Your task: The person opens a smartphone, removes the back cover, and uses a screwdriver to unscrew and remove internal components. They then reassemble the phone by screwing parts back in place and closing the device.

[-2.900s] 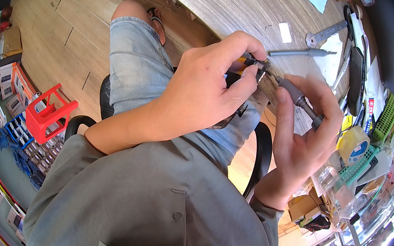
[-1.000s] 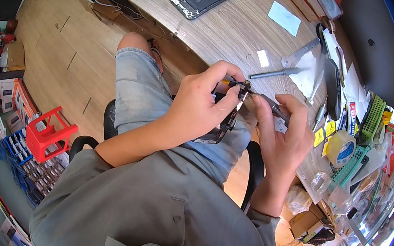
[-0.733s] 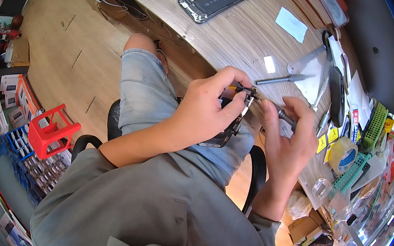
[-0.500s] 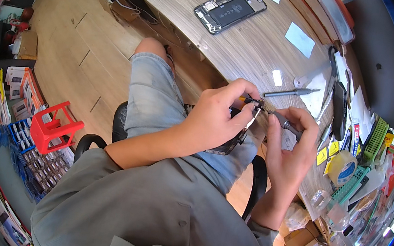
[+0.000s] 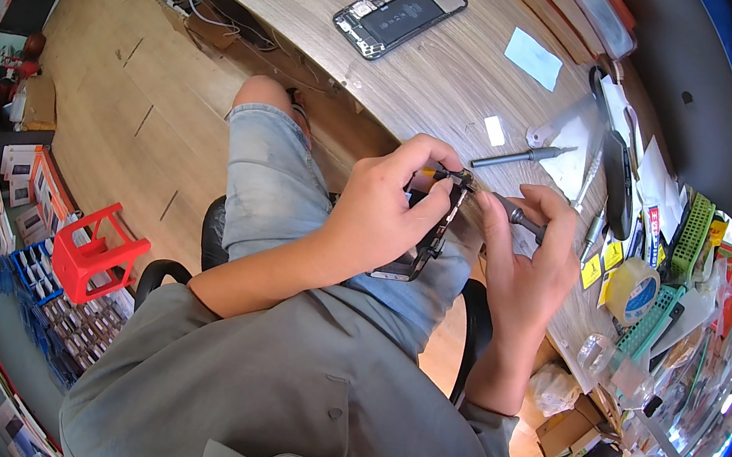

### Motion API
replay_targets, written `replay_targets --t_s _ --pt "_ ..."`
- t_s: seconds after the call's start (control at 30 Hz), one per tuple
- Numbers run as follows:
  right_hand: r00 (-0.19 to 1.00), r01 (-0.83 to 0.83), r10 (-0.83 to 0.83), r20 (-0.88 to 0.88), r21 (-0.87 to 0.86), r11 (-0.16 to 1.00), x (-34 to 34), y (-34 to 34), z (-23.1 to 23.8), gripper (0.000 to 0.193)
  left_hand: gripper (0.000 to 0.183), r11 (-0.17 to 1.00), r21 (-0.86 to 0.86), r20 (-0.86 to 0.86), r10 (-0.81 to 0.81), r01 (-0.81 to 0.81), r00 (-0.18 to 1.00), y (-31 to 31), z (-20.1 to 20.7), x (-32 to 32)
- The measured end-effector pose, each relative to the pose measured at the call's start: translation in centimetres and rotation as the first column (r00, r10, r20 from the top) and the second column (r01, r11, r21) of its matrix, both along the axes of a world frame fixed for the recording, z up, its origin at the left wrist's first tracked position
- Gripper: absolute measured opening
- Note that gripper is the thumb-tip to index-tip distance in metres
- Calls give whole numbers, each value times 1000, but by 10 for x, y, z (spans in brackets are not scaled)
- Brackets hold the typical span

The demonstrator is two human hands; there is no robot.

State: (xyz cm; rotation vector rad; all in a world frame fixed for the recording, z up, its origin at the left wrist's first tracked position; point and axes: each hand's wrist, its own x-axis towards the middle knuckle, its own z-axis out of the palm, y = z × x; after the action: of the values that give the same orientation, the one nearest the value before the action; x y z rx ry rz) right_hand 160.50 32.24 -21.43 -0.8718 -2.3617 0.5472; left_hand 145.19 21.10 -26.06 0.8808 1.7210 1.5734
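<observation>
My left hand (image 5: 385, 203) is closed on a phone screen panel (image 5: 431, 248), pinching its upper edge between thumb and fingers above my lap. The panel is dark and thin, with small metal parts along its side; much of it is hidden behind the hand. In my right hand (image 5: 523, 263) is a grey screwdriver (image 5: 523, 219), its tip end pointing at the panel's top corner. Whether the tip touches a screw is too small to tell. On the table beyond lies an opened phone (image 5: 400, 16), its black battery and inner parts exposed.
A second pen-shaped screwdriver (image 5: 523, 157) rests on the wooden table (image 5: 441, 81) near a blue paper (image 5: 533, 58) and a white slip (image 5: 494, 132). Clear tape (image 5: 632, 291) and green baskets (image 5: 691, 239) crowd the right side. A red stool (image 5: 96, 253) stands on the floor at left.
The whole view has shifted slightly, so the table things sit further left. The panel is turned a little, showing more of its side edge. Both hands keep their holds.
</observation>
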Motion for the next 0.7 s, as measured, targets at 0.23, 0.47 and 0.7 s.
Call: replay_targets --t_s 0.23,0.47,0.7 --pt "972 -81 70 -226 -39 996 -2 3 -12 45 19 1000 -17 16 -11 11 1000 0 -2 -3" --pt "1000 -17 15 26 70 997 1 -2 0 43 18 999 -31 -8 -6 6 1000 0 -2 -3" --pt "996 -11 14 -91 33 999 -3 1 -9 44 17 1000 -11 -18 3 -4 1000 1 1 -3"
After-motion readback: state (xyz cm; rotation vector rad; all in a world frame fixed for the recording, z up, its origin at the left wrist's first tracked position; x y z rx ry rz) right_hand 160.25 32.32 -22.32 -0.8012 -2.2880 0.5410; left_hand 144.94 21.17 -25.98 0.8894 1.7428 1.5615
